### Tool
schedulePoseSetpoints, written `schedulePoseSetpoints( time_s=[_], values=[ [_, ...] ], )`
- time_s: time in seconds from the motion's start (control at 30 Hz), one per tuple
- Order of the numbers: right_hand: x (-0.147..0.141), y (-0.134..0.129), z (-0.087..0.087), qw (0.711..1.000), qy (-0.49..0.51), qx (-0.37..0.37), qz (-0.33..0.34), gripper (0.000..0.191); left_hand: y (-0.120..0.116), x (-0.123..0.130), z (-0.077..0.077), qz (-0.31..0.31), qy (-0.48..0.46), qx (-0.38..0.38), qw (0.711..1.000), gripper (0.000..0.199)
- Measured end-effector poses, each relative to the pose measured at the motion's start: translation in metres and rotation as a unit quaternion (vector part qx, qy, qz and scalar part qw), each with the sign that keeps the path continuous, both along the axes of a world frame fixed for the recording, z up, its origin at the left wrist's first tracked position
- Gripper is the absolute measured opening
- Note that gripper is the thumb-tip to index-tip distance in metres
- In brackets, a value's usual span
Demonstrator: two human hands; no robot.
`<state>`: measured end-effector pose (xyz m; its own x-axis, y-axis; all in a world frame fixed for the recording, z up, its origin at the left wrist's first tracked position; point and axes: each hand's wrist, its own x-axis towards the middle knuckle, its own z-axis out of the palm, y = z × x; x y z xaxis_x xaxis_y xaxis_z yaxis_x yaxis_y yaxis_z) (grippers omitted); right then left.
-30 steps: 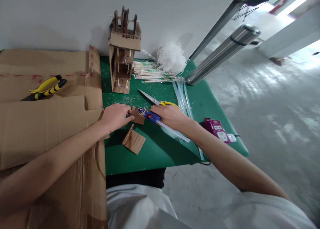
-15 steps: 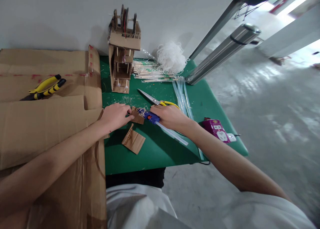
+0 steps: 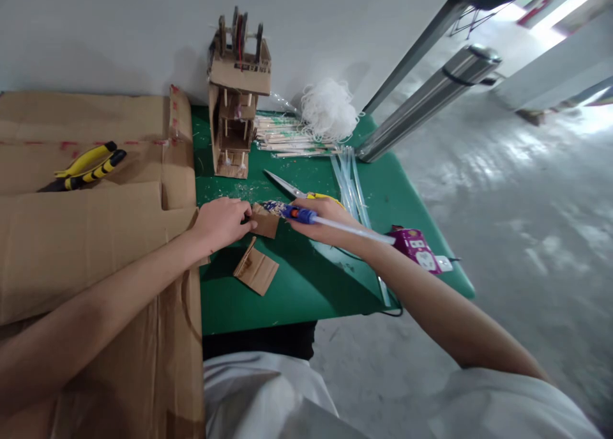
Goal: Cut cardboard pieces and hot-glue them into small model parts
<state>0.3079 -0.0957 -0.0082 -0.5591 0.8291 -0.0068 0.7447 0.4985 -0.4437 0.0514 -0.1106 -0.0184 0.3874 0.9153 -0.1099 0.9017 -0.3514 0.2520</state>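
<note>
My left hand [image 3: 224, 222] pinches the left edge of a small cardboard piece [image 3: 266, 224] on the green table. In my right hand [image 3: 320, 220] is a blue hot glue gun [image 3: 301, 214], its messy nozzle over the top edge of that piece. A clear glue stick [image 3: 357, 229] sticks out of the gun's back, across my wrist. Nearer to me lies a second cardboard piece [image 3: 257, 270] with a folded edge. Just beyond my right hand rest scissors [image 3: 292, 188], their yellow handles partly hidden by it.
A cardboard tower [image 3: 234, 107] stands at the back by wooden sticks [image 3: 282, 135] and a heap of white bands [image 3: 330, 110]. Glue sticks [image 3: 349, 183] and a purple power socket [image 3: 414, 247] lie right. Pliers [image 3: 89, 166] rest on cardboard sheets [image 3: 71, 247] at left.
My right hand has turned the glue gun, so its glue stick now points more to the right and over my wrist. My left hand has stayed on the cardboard piece.
</note>
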Motion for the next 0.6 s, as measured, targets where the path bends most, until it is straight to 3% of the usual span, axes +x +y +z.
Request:
schedulePoseSetpoints(
  time_s=[0.13, 0.23, 0.33, 0.6],
  values=[
    [-0.007, -0.001, 0.008, 0.993, 0.053, -0.064, -0.084, 0.025, 0.0, 0.001, 0.001, 0.004, 0.002, -0.009, 1.0, 0.029],
    [-0.009, 0.001, 0.012, 0.983, 0.035, -0.105, -0.146, 0.031, 0.0, 0.001, 0.001, -0.004, 0.003, -0.01, 1.0, 0.028],
    [-0.006, 0.006, 0.012, 0.962, 0.005, -0.193, -0.195, 0.036, -0.001, 0.0, 0.001, -0.019, 0.004, -0.002, 1.0, 0.026],
    [0.01, 0.013, 0.007, 0.925, 0.161, -0.311, -0.146, 0.036, -0.004, 0.0, 0.002, -0.029, 0.003, 0.012, 0.999, 0.028]
  ],
)
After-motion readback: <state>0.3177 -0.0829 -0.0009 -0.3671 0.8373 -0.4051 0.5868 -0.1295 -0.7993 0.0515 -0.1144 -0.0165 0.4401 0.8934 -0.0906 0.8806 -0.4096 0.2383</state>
